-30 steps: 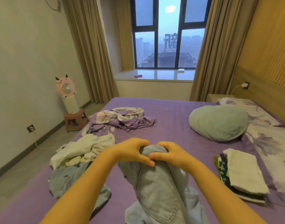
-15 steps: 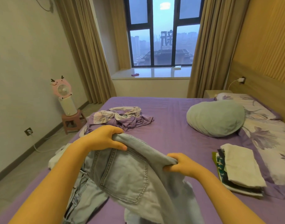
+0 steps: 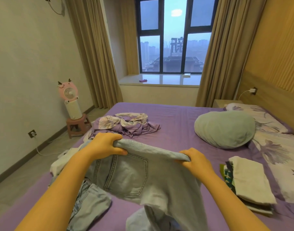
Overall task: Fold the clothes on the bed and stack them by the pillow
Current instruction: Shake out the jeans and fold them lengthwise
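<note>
The left hand (image 3: 104, 145) and the right hand (image 3: 195, 161) each grip one end of the waistband of the light blue jeans (image 3: 143, 177), fingers curled tight around the cloth. The waistband runs side to side, held up over the purple bed (image 3: 176, 127). The back pocket faces the camera and the legs hang down toward the person, with a folded stack (image 3: 248, 180) lying by the flowery pillow (image 3: 279, 147) on the right.

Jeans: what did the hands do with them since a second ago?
The left hand and right hand started close together, bunching the jeans. They moved apart, pulling the waistband out wide, and both kept their grip. The folded stack by the pillow and the purple clothes pile stayed put.
</note>
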